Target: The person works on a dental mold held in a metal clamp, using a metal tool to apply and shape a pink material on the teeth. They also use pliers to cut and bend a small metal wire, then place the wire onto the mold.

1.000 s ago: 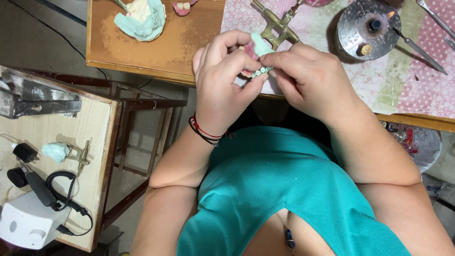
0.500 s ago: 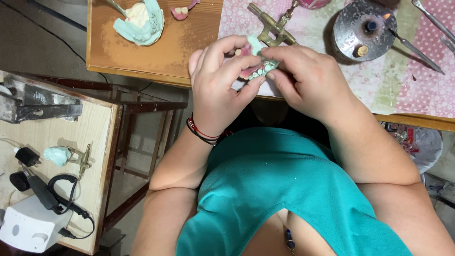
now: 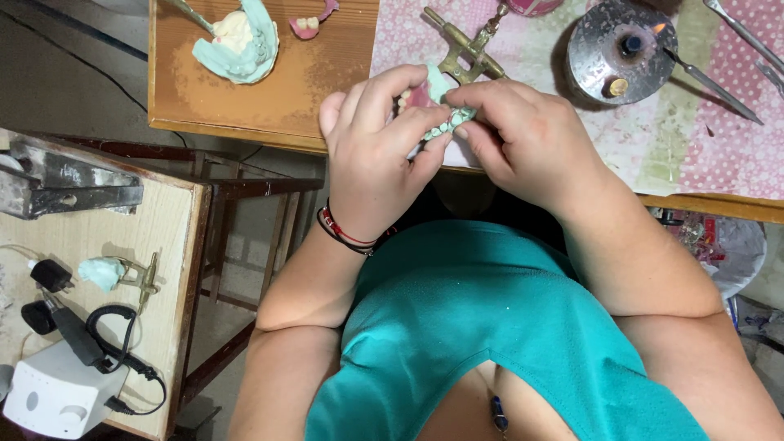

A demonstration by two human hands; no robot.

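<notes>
Both of my hands meet over the table's front edge around a small pale-green dental cast (image 3: 445, 114) with pink wax and a row of teeth. My left hand (image 3: 377, 155) cups it from the left, thumb and fingers curled on it. From the right, the fingertips of my right hand (image 3: 523, 139) pinch the row of teeth. A brass hinged articulator (image 3: 461, 45) sticks out behind the cast. Most of the cast is hidden by my fingers.
A second green cast (image 3: 238, 41) and a pink wax piece with teeth (image 3: 309, 23) lie on the wooden board. A round metal burner (image 3: 622, 51) with a small flame and metal tools (image 3: 709, 80) stand at the right. A side table (image 3: 175, 269) at the left holds a white motor unit (image 3: 57, 392) and another small cast (image 3: 102, 272).
My hands and the cast have stayed together with only small finger shifts. The view has drifted slightly, so the table's objects sit a little differently in the picture.
</notes>
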